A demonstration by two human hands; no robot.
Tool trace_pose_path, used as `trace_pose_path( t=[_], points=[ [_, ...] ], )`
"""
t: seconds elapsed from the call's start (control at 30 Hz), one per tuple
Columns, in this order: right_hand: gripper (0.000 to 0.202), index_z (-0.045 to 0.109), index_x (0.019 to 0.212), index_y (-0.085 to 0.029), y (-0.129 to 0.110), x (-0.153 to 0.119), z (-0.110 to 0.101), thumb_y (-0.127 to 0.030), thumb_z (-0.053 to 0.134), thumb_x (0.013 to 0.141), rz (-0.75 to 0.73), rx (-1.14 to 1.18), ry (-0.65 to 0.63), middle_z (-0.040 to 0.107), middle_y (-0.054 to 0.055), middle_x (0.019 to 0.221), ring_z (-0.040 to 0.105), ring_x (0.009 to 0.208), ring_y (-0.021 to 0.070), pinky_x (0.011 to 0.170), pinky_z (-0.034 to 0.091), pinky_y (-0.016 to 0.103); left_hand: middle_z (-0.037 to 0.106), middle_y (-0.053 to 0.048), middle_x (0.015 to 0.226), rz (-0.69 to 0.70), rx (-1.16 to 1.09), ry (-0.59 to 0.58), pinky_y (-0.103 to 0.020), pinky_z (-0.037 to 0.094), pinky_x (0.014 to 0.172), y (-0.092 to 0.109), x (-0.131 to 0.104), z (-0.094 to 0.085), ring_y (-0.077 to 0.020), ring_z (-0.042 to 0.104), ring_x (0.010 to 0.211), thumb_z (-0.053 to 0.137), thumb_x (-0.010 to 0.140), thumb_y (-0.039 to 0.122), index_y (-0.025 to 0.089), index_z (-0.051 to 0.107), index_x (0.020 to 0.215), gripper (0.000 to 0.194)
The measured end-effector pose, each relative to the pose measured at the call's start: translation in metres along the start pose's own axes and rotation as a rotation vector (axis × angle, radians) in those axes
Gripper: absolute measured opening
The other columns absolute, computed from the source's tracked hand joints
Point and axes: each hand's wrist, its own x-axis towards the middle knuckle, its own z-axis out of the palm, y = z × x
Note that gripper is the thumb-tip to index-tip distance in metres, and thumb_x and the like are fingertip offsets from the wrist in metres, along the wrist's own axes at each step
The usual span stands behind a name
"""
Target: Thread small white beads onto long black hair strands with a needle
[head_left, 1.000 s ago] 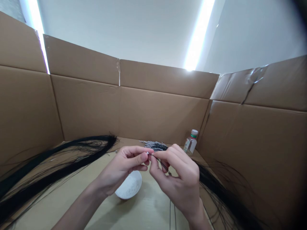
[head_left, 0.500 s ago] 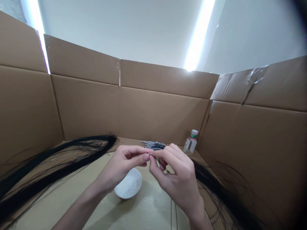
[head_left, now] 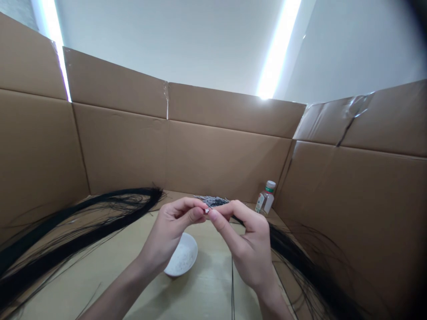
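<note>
My left hand (head_left: 173, 226) is closed in a pinch, thumb against forefinger, around a tiny white bead (head_left: 207, 211) that pokes out past the fingertips. Right beside it, my right hand (head_left: 250, 240) pinches a thin black cord (head_left: 232, 284) with thumb and forefinger, and the fingertips of both hands nearly meet at the bead. Two strands of the cord hang below the right hand toward the front edge. Whether the cord passes through the bead is too small to tell. Below the left hand stands a white bowl (head_left: 195, 249) with small whitish pieces in it.
Long black strands (head_left: 133, 211) lie at the left, and another dark bundle (head_left: 300, 253) runs down the right. Behind my hands rests a pile of black-and-white beaded cords (head_left: 210, 201). A clear bottle (head_left: 265, 202) stands in the back right corner. Cardboard walls (head_left: 227, 155) enclose the table.
The white bead now shows between my fingertips. My right hand has opened its grip shape slightly, and the hanging strands have shifted left and closer together.
</note>
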Motion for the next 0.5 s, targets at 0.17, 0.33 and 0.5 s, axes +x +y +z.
trace_pose_path(
  t=[0.17,0.33,0.5],
  points=[
    [0.014,0.077,0.090,-0.024,-0.0009,-0.0007,0.0019,-0.020,0.066,0.097,-0.011,-0.003,-0.017,0.073,-0.001,0.086,0.066,0.080,0.0162,0.073,0.050,0.032,0.069,0.000,0.086,0.102,0.124,0.076,-0.026,0.056,0.081,0.0046,-0.0050,0.0072,-0.0161,0.066,0.084,0.074,0.092,0.037,0.021,0.074,0.085,0.017],
    [0.018,0.070,0.079,-0.022,-0.0032,-0.0026,-0.0005,-0.018,0.064,0.096,-0.113,-0.149,0.055,0.064,-0.001,0.081,0.057,0.079,0.0163,0.073,0.044,0.034,0.067,-0.001,0.090,0.117,0.137,0.045,-0.026,0.055,0.085,0.0042,-0.0034,0.0074,-0.0169,0.065,0.090,0.067,0.097,0.038,0.021,0.070,0.088,0.019],
    [0.029,0.048,0.064,-0.019,-0.0028,-0.0017,-0.0014,-0.015,0.058,0.091,-0.111,-0.142,-0.018,0.051,-0.002,0.069,0.048,0.071,0.0147,0.064,0.038,0.032,0.066,-0.003,0.090,0.041,0.131,-0.063,-0.030,0.051,0.085,0.0019,-0.0033,0.0071,-0.0200,0.063,0.091,0.064,0.098,0.040,0.019,0.067,0.089,0.023]
  ],
)
